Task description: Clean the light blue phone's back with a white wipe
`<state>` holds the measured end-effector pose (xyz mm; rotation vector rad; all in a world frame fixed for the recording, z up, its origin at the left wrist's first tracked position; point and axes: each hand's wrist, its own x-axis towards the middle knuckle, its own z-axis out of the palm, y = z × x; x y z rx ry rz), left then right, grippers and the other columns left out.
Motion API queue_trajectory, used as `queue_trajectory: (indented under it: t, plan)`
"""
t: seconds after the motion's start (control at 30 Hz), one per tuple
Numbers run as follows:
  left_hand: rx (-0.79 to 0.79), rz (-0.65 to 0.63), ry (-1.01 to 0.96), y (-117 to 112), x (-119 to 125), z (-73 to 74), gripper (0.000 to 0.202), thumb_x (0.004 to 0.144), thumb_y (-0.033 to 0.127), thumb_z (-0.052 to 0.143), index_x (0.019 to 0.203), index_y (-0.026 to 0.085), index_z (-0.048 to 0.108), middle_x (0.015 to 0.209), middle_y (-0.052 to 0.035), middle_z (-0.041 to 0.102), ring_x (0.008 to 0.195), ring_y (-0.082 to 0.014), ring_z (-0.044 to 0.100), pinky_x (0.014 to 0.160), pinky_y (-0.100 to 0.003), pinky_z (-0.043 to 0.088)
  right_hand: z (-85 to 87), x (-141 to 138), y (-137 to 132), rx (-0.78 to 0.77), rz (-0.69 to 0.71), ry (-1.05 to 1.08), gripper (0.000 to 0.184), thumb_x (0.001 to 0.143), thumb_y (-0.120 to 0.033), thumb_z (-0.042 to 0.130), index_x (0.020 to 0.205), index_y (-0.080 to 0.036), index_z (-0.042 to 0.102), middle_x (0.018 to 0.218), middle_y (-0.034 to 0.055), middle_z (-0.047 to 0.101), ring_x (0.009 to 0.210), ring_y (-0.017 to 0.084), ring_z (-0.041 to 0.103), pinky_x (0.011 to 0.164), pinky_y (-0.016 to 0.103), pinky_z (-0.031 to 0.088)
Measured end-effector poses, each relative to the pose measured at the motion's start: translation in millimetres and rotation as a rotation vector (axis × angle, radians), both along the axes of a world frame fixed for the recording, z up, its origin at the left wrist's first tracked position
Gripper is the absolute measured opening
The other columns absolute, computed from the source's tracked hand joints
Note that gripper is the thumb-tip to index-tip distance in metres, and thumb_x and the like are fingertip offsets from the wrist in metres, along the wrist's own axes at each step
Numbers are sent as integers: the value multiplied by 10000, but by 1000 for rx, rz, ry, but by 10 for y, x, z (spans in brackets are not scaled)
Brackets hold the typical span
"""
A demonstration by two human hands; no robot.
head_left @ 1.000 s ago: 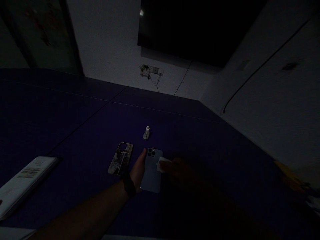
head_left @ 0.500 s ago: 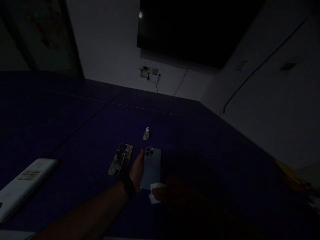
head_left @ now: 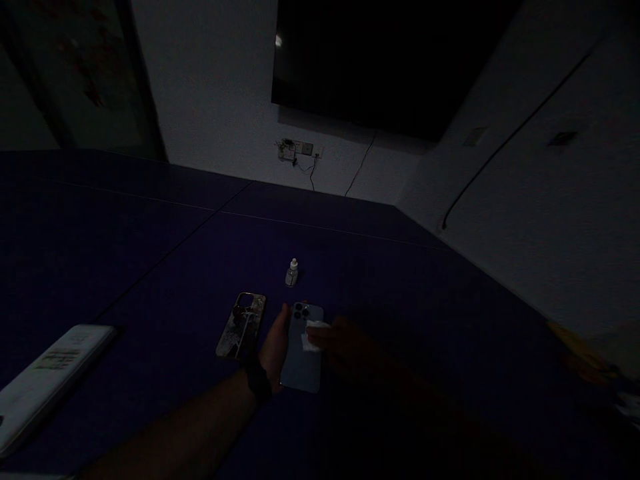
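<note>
A light blue smartphone, its camera lenses facing up, lies in my left hand, which grips it along the left edge. My right hand is dim in shadow; it pinches a white tissue against the upper middle of the phone's back. Left of my left hand, a patterned phone case lies on the dark blue surface. Just beyond the phone stands a small bottle with a white cap.
At the left lies a long white case or box with markings on top. A large dark television hangs on the far wall above sockets and cables. Something yellow sits at the right edge. The room is very dark.
My right hand has moved the tissue from the phone's lower end up to below the camera lenses. My left hand still holds the phone in about the same place.
</note>
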<state>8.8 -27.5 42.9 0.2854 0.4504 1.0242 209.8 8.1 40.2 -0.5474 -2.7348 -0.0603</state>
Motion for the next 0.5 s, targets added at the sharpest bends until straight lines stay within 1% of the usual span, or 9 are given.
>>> queue_trajectory:
  t: [0.07, 0.1, 0.17, 0.23, 0.27, 0.33, 0.4, 0.43, 0.5]
  plan:
    - [22, 25, -12, -2, 3, 1, 617, 904, 664, 495, 1245, 162, 609, 910, -109, 714, 693, -233, 678, 648, -328, 506, -137, 10, -194, 22, 94, 11, 430, 927, -164, 466, 1336, -218, 590, 1283, 97, 694, 1046, 209, 649, 913, 381, 500]
    - [31, 28, -16, -2, 3, 1, 617, 900, 665, 501, 1238, 161, 614, 908, -106, 713, 688, -231, 675, 644, -324, 504, -189, 15, -270, 17, 118, -28, 430, 946, -179, 447, 1349, -247, 580, 1292, 81, 692, 1082, 205, 643, 941, 386, 489]
    - [39, 33, -20, 1, 3, -3, 598, 905, 655, 505, 1244, 173, 611, 919, -99, 713, 692, -225, 674, 648, -320, 505, -229, 15, -336, 17, 145, -47, 415, 963, -214, 436, 1344, -285, 583, 1273, 55, 704, 1086, 198, 646, 947, 383, 486]
    - [36, 48, -19, 2, 3, -4, 568, 923, 633, 492, 1266, 194, 597, 932, -92, 713, 704, -220, 679, 660, -321, 514, -177, 4, -268, 25, 108, -37, 422, 963, -198, 433, 1358, -250, 575, 1284, 77, 696, 1060, 207, 652, 930, 389, 492]
    - [34, 50, -19, 1, 3, -3, 549, 932, 620, 485, 1278, 206, 588, 941, -89, 713, 714, -220, 683, 669, -324, 520, -126, -3, -195, 31, 69, -21, 438, 958, -167, 428, 1373, -205, 561, 1302, 108, 682, 1045, 219, 653, 921, 402, 493]
    - [40, 33, -22, -6, 2, 5, 515, 946, 593, 483, 1298, 229, 571, 960, -87, 714, 740, -223, 692, 685, -336, 532, -7, -12, -19, 48, -79, 25, 463, 937, -114, 438, 1381, -171, 557, 1331, 140, 657, 975, 221, 653, 857, 390, 509]
    - [46, 0, -22, -12, -2, 15, 496, 947, 576, 495, 1316, 248, 556, 986, -87, 715, 769, -230, 699, 701, -351, 541, 76, -12, 112, 49, -175, 56, 497, 923, -92, 434, 1400, -178, 543, 1370, 143, 628, 979, 222, 645, 860, 397, 505]
    - [45, -5, -20, -12, -5, 19, 499, 947, 575, 497, 1326, 254, 548, 998, -87, 715, 781, -233, 700, 707, -358, 543, 89, -11, 136, 48, -181, 67, 491, 923, -94, 433, 1392, -183, 550, 1369, 137, 630, 987, 222, 642, 863, 398, 502]
    - [35, 19, -8, -2, -10, 17, 521, 949, 587, 480, 1344, 253, 536, 1017, -88, 712, 789, -238, 700, 715, -366, 544, 51, -10, 86, 41, -127, 67, 452, 928, -120, 445, 1354, -188, 579, 1345, 124, 650, 985, 222, 640, 863, 394, 497]
